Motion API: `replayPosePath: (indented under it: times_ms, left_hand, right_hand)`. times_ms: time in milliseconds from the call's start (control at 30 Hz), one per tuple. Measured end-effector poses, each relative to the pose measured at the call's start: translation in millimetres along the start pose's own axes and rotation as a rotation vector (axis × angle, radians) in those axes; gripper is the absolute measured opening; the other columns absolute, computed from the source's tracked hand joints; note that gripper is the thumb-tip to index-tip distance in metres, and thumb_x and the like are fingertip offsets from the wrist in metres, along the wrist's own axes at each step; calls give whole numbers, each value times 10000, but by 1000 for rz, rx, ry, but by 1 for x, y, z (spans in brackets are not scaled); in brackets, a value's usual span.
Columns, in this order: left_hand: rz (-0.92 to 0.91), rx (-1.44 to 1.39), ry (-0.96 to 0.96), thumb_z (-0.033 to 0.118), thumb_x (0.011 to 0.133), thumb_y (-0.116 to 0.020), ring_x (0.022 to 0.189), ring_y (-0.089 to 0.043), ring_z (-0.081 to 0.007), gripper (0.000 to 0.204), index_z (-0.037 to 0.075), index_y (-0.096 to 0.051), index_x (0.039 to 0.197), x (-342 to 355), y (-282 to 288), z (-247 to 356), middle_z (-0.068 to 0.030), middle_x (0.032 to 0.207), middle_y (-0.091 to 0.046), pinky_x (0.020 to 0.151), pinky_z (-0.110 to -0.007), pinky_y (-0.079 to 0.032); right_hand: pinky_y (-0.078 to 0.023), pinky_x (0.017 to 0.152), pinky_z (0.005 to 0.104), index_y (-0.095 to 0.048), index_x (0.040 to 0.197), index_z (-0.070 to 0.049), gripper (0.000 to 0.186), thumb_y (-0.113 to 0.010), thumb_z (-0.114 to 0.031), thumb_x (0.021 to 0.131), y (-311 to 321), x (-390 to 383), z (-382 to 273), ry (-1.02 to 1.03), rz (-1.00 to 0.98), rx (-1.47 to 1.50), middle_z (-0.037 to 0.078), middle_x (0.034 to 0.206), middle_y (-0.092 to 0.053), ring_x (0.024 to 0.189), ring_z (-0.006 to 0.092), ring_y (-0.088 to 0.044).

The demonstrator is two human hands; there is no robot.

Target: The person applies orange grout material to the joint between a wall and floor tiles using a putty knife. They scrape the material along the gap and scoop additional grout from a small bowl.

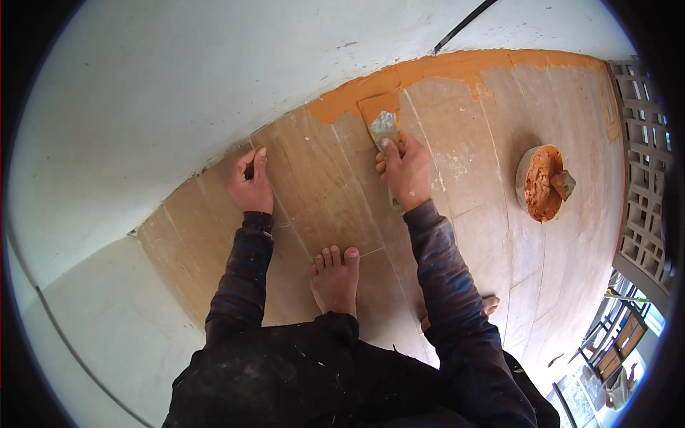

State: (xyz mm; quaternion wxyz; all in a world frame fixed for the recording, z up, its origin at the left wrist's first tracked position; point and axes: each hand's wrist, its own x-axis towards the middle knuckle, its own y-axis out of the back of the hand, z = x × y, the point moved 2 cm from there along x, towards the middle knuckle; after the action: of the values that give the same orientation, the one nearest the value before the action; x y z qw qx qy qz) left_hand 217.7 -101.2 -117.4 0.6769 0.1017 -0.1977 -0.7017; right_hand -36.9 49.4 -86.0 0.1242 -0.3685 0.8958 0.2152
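My right hand (408, 171) grips a wide putty knife (385, 121) by its handle. Orange paste coats much of the blade, and a grey metal patch shows near the grip. The blade lies at the edge of an orange paste strip (428, 68) spread on the wood-look floor (307, 171) along the wall base. My left hand (251, 182) is curled closed over the floor near the wall, with nothing visible in it. To the right stands a round tub (524, 182) of orange paste, with a small paste-covered scraper (563, 185) resting in it.
A pale wall (178, 85) borders the floor ahead and at the left. A dark cable (464, 25) runs down the wall. Along the right edge stands a perforated block screen (642, 150). My bare foot (335, 282) is on the boards between my arms.
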Motion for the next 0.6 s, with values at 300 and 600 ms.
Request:
replayPosePath:
  times_ms: [300,600]
  left_hand:
    - [34,50,-41,105,934,-779,786,-650,-101,138,6,-771,1030,-1,1,3,-47,870,-735,745,-254,-521]
    - [61,115,-77,70,909,-782,782,-662,-156,109,37,-783,1013,4,4,10,-73,900,-741,727,-297,-526]
  right_hand:
    - [-488,516,266,-649,1082,12,158,-600,-124,1019,-48,-45,-5,46,-229,44,64,748,-692,587,92,-622]
    - [-520,587,335,-620,1121,5,173,-538,-124,1038,-26,-22,-25,120,-111,64,126,846,-722,636,167,-661]
